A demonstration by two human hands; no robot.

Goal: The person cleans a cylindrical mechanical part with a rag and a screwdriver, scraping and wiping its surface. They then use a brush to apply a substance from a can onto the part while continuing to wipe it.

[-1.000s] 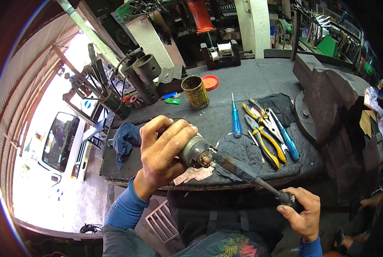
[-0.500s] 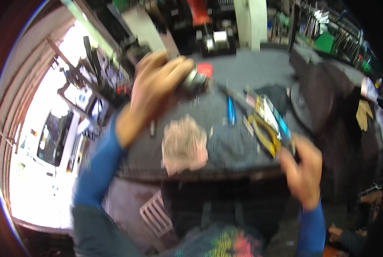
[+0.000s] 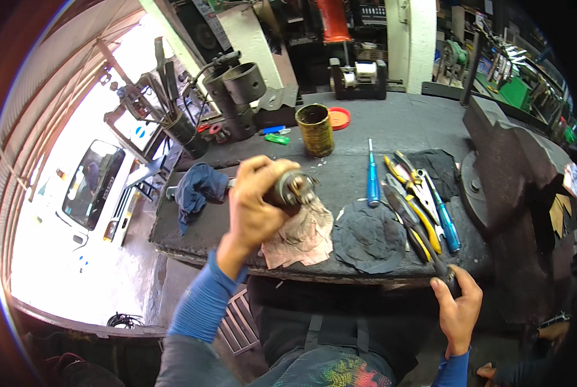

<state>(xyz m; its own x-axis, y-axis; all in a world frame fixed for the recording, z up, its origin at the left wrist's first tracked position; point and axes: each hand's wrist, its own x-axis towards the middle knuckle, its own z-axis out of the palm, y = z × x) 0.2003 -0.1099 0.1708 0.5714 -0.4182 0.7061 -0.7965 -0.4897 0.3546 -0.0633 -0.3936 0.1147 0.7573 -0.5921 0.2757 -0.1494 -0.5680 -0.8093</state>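
- Currently, the left grip clasps one metal cylinder.
- The right grip pinches one dark tool.
- Between both grips: one round dark cloth.
- Beyond the right grip, on the counter: two blue-handled tools.

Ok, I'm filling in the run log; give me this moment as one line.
left hand: gripping cylindrical metal part | right hand: holding dark-handled tool | bench: yellowish can, pliers, dark cloth

A broad dark-grey workbench carries a crumpled blue cloth, a wrinkled pink cloth, a grimy yellow cylindrical tin and a slim blue-handled metal screwdriver
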